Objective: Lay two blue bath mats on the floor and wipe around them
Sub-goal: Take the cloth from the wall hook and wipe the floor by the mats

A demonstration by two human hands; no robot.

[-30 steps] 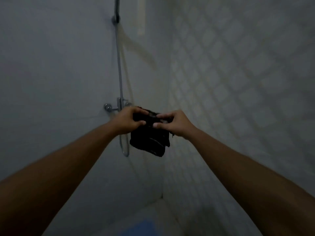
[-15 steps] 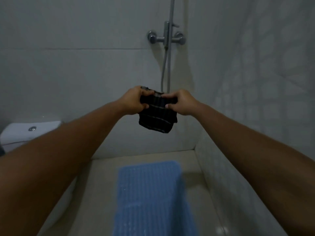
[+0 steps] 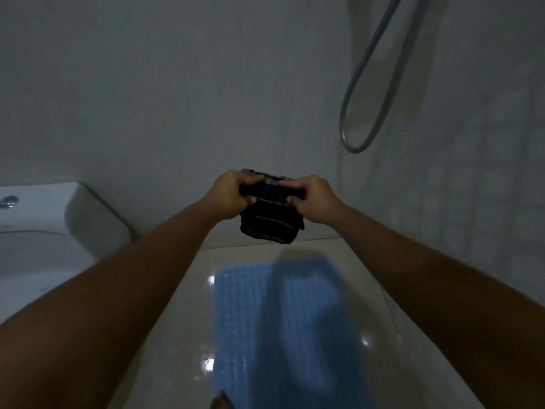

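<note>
A dark striped cloth [image 3: 269, 222] hangs folded in front of me, well above the floor. My left hand [image 3: 228, 193] grips its upper left edge and my right hand [image 3: 314, 199] grips its upper right edge. Below them a blue ribbed bath mat [image 3: 283, 335] lies flat on the glossy beige floor [image 3: 188, 335], running from near the back wall toward me. Only this one mat is in view. Its near end runs past the bottom of the frame.
A white toilet cistern [image 3: 56, 214] stands at the left against the back wall. A grey shower hose [image 3: 368, 93] loops down the wall at upper right. The tiled right wall [image 3: 472, 202] closes in the narrow floor strip.
The view has tilted down from the shower fitting to the floor, bringing the mat and toilet into sight. Both hands have kept hold of the cloth.
</note>
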